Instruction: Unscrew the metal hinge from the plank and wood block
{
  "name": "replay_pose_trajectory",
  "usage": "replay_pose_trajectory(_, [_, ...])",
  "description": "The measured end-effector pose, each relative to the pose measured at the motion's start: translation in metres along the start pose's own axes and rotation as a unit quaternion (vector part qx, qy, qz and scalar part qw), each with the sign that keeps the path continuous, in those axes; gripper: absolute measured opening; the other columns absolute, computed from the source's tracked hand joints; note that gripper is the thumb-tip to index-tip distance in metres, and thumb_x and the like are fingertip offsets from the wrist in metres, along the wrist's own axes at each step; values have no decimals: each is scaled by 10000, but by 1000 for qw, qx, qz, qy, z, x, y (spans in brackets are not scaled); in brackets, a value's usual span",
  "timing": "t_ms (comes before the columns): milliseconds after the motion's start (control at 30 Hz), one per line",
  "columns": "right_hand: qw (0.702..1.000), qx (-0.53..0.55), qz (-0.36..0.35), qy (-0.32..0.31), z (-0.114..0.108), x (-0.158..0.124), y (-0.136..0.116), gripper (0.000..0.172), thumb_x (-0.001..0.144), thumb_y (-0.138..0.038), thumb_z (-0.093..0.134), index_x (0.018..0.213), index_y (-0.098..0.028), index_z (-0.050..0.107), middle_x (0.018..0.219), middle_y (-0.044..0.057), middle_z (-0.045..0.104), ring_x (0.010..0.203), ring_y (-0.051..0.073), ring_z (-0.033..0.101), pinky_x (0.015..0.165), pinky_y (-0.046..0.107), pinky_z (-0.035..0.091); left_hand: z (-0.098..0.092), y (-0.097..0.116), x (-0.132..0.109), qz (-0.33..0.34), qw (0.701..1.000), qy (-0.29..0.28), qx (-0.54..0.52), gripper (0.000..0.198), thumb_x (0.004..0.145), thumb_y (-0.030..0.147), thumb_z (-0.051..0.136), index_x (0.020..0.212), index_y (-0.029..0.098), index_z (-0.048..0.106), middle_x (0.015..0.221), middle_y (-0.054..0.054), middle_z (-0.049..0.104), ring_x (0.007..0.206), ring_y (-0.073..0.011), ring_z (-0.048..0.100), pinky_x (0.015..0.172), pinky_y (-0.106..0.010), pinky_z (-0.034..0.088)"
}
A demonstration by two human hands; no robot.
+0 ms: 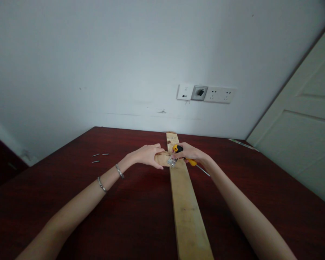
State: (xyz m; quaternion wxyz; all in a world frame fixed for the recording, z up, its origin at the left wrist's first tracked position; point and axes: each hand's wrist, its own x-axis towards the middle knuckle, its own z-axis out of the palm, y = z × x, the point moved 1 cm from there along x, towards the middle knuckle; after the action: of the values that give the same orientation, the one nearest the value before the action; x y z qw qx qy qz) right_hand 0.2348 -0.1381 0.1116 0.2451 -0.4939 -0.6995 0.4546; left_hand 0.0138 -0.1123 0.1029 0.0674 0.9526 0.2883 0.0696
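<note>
My left hand (146, 154) is closed around a short piece of light wood (161, 159) that sits against the left side of a long wooden board (186, 206). A screwdriver (192, 162) with a yellow and black handle lies in the grip of my right hand (191, 151), its shaft pointing back toward my right forearm. The fingertips of that hand are at a small silver metal plate with holes, perhaps a hinge (173, 162), where the short wood meets the board. Whether the fingers also pinch a small part there is hidden.
Several screws (95, 161) lie on the dark red tabletop (130, 206) to the left. The long board runs from near me to the wall (141, 72). Sockets (219, 95) are on the wall, and a white panelled door (311, 108) stands at the right.
</note>
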Motion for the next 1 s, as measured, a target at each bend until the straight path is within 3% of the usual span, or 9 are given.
replay_pose_trajectory(667, [991, 129, 24, 23, -3, -1, -2, 244, 572, -263, 756, 660, -148, 561, 524, -42, 509, 423, 37, 400, 322, 153, 274, -2, 6, 1, -5, 1000, -8, 9, 690, 672, 610, 678, 1212, 202, 543, 1038, -53, 531, 853, -198, 558, 710, -275, 418])
replay_pose_trajectory(800, [986, 165, 15, 23, -6, -4, -5, 296, 569, -293, 778, 716, -152, 563, 539, -45, 521, 421, 36, 393, 322, 151, 268, 2, 6, 2, -15, 999, -25, 14, 722, 665, 595, 690, 1252, 209, 523, 1080, -60, 525, 865, -207, 569, 698, -275, 418])
replay_pose_trajectory(1000, [980, 195, -6, 34, -5, -7, -13, 339, 567, -297, 802, 755, -155, 559, 575, -35, 541, 448, 40, 402, 324, 145, 266, -4, -11, -7, -52, 998, 13, -17, 810, 687, 622, 651, 1335, 176, 459, 1198, -97, 428, 933, -209, 540, 811, -307, 430])
